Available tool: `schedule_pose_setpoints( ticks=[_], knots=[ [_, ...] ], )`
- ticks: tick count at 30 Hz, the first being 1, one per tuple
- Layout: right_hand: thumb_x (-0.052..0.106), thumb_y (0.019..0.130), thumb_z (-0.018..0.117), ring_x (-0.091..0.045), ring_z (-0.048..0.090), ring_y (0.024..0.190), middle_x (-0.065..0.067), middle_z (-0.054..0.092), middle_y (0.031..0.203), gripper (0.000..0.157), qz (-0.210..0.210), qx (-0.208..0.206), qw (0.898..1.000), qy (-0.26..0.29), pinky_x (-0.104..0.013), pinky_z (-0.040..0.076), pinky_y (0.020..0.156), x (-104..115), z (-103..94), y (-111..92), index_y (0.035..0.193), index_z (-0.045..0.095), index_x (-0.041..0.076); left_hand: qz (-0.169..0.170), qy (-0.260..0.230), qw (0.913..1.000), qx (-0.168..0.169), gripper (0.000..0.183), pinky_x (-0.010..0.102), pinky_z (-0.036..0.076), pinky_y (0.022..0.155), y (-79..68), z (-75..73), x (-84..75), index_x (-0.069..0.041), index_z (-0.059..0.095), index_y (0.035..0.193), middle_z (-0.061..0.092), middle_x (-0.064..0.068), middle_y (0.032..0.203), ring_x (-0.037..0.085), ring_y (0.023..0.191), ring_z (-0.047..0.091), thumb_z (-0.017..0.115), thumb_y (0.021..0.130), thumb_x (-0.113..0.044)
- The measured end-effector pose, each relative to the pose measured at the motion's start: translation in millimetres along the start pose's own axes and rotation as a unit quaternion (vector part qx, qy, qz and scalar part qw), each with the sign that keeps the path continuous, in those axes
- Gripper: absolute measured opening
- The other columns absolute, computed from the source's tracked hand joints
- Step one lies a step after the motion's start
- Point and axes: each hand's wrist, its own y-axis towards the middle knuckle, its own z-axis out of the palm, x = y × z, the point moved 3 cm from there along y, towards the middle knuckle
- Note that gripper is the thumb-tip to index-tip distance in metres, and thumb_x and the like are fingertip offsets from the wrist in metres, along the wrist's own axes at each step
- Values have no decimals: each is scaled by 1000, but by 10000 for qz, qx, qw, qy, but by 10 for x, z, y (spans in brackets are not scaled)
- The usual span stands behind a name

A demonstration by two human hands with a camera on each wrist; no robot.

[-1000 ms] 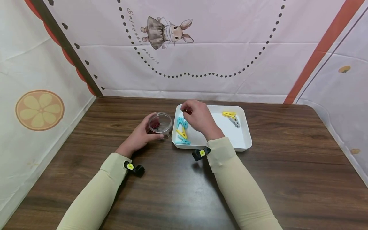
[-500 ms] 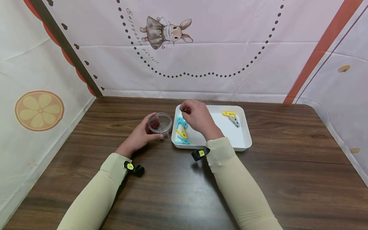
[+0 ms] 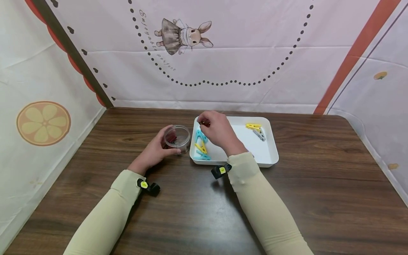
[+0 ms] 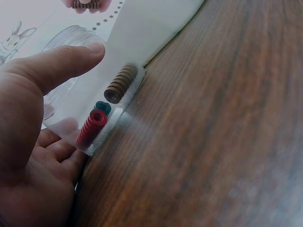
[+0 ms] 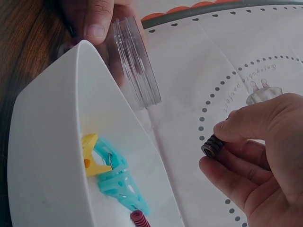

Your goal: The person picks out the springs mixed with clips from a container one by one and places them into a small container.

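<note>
My left hand [image 3: 153, 152] grips a clear plastic jar [image 3: 181, 142], thumb on the near side and fingers behind it. Through its wall the left wrist view shows a brown coil spring [image 4: 121, 83], a red spring [image 4: 92, 127] and a green one [image 4: 102, 107]. Over the left part of a white tray [image 3: 236, 156], my right hand [image 3: 220, 131] pinches a dark brown spring [image 5: 212, 146] between thumb and fingers. Below it in the tray lie teal clothespins [image 3: 203, 156] and a yellow clothespin [image 3: 202, 147]. One more red spring [image 5: 139, 218] shows beside them.
At the tray's right end lie another yellow clothespin [image 3: 253, 126] and a grey clothespin [image 3: 259, 135]. The tray stands just right of the jar on a dark wooden table [image 3: 185, 205]. A printed white cloth [image 3: 242, 63] hangs behind the table.
My right hand has shifted very slightly left over the tray with the spring still pinched. The left hand and the jar stay in place.
</note>
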Motion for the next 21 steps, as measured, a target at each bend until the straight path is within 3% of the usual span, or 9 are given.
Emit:
schedule_pose_setpoints(
  ticks=[21],
  knots=[
    [15, 93, 63, -13, 60, 92, 1, 64, 103, 13, -232, -2, 9997, 31, -30, 53, 86, 50, 39, -2, 105, 68, 16, 0, -45, 10000, -29, 98, 49, 29, 116, 5, -2, 11, -25, 19, 153, 37, 9, 153, 23, 142, 36, 81, 78, -32]
  ],
)
